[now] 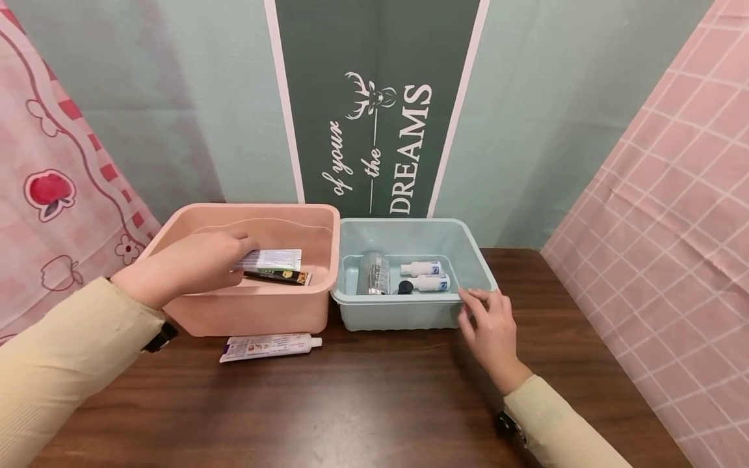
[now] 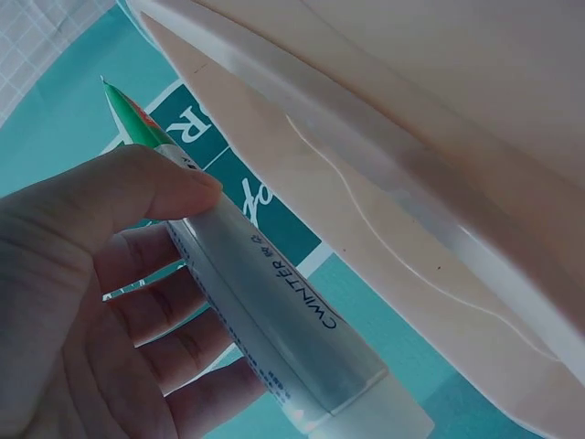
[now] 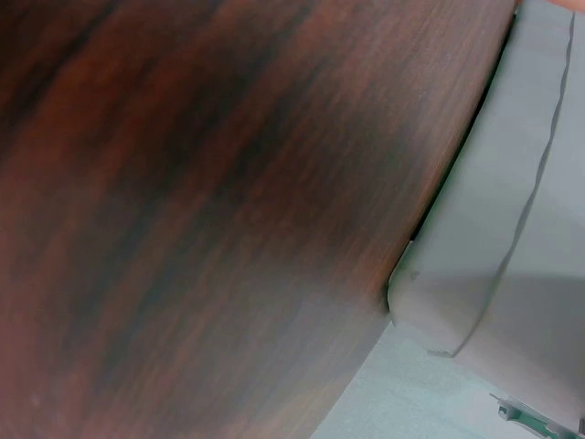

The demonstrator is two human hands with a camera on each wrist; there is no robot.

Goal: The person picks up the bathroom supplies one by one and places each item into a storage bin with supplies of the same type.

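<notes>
My left hand reaches over the front of the pink bin and holds a pale squeeze tube with a green end. In the left wrist view, thumb and fingers grip this tube, marked "CWINTER", beside the bin's rim. Below it in the bin lies a black tube or pack. At the front right corner of the light blue bin, my right hand grips the rim. The right wrist view shows the bin's pale side wall; the hand is mostly out of that frame.
Inside the blue bin are a clear bottle, two small white bottles and a black cap. A toothpaste-like tube lies on the brown wooden table before the pink bin. Curtains stand behind and at both sides.
</notes>
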